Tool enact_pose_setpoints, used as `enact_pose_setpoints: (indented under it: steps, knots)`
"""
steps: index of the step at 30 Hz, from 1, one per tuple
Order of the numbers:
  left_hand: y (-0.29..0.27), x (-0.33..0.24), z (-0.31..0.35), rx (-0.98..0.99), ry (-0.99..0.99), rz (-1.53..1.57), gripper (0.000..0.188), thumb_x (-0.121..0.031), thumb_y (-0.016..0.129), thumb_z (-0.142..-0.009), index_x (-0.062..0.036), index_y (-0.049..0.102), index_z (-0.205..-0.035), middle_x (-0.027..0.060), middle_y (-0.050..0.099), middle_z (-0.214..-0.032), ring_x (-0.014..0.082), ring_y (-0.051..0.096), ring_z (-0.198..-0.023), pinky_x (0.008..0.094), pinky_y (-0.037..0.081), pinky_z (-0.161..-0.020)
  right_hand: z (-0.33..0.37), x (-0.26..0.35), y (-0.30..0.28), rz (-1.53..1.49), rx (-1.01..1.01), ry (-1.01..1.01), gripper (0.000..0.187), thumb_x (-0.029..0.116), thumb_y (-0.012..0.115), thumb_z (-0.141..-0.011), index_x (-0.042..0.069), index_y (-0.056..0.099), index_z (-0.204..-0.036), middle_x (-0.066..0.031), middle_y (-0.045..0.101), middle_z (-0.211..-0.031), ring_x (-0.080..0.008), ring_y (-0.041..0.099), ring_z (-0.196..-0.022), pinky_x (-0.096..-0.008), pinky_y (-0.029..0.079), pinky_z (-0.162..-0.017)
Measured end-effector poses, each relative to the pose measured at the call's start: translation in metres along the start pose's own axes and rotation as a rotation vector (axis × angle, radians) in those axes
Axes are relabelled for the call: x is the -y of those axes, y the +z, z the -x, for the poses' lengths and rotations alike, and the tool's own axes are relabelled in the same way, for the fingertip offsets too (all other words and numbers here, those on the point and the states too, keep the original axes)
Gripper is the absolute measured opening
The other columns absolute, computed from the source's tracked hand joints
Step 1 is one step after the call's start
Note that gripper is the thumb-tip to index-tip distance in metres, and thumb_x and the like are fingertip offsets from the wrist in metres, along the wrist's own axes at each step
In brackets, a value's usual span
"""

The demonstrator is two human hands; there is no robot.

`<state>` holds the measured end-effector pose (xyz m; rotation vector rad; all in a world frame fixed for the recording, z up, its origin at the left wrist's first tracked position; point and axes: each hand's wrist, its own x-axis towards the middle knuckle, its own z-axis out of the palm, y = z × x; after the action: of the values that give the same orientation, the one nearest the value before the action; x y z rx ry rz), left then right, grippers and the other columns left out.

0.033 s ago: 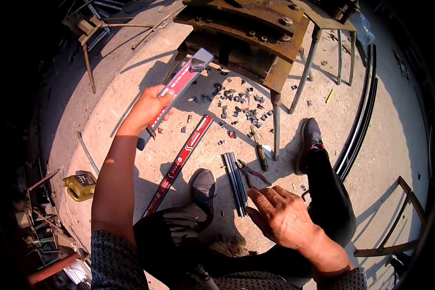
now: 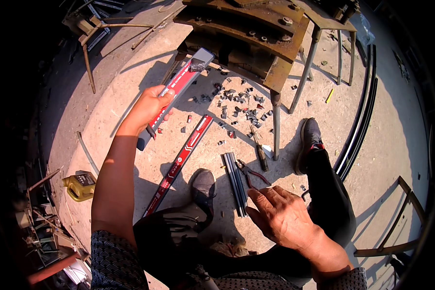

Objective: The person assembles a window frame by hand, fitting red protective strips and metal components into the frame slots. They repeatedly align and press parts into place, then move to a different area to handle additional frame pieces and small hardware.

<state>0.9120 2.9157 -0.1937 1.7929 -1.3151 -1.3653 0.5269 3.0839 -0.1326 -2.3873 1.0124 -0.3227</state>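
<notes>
My left hand (image 2: 150,108) is wrapped round a long grey bar (image 2: 200,59) with a red printed face, tilted up toward the far right. Dark crumpled tape or film clings near its far end. A similar red-faced strip (image 2: 178,166) lies on the concrete beside my left shoe. My right hand (image 2: 287,220) hovers near my right knee, fingers loosely bent, thumb apart, with nothing visible in it. Just beyond its fingers are pliers (image 2: 260,177) with dark red handles and a small bundle of dark metal strips (image 2: 234,181). A screwdriver (image 2: 262,157) lies farther off.
A rusty steel stand (image 2: 275,79) with bolted plates rises at the far middle. Cut black scraps (image 2: 244,99) litter the floor before it. Long dark rails (image 2: 360,130) curve along the right, near a metal frame (image 2: 389,246). A gold jug (image 2: 80,186) stands left.
</notes>
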Motion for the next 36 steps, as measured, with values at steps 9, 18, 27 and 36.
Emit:
enact_pose_setpoints:
  steps: [9,18,27,36]
  knots:
    - [-0.002,-0.007,-0.001,-0.064,0.022,-0.108,0.033,-0.038,0.063,-0.111,-0.0044,0.066,-0.113,0.0030,0.064,-0.073,0.0072,0.056,-0.054,0.0239,0.045,-0.050,0.001,-0.002,0.001,0.011,-0.006,0.000,0.039,0.020,0.075,-0.095,-0.002,0.063,-0.124,-0.0158,0.070,-0.100,-0.0321,0.070,-0.089,-0.0410,0.059,-0.072]
    - [-0.008,-0.009,-0.002,-0.016,-0.018,-0.029,0.039,-0.039,0.060,-0.112,-0.0008,0.066,-0.114,0.0059,0.065,-0.076,0.0100,0.059,-0.060,0.0274,0.049,-0.053,0.002,-0.003,0.001,0.005,0.008,0.010,0.039,0.020,0.075,-0.095,-0.002,0.063,-0.125,-0.0165,0.070,-0.101,-0.0330,0.071,-0.090,-0.0416,0.060,-0.073]
    - [-0.006,-0.001,-0.007,-0.002,-0.013,-0.032,0.041,-0.040,0.058,-0.112,0.0005,0.066,-0.115,0.0058,0.064,-0.074,0.0103,0.058,-0.058,0.0275,0.049,-0.052,0.002,-0.002,0.000,0.015,0.007,0.012,0.038,0.021,0.075,-0.095,-0.001,0.063,-0.124,-0.0164,0.070,-0.101,-0.0330,0.071,-0.090,-0.0414,0.060,-0.073]
    - [0.003,0.014,-0.014,-0.048,0.020,-0.078,0.043,-0.040,0.057,-0.113,0.0018,0.066,-0.117,0.0061,0.065,-0.073,0.0102,0.058,-0.056,0.0277,0.048,-0.053,0.001,-0.002,-0.001,0.015,0.013,0.005,0.039,0.021,0.076,-0.094,-0.002,0.063,-0.124,-0.0160,0.069,-0.098,-0.0323,0.071,-0.088,-0.0412,0.059,-0.072]
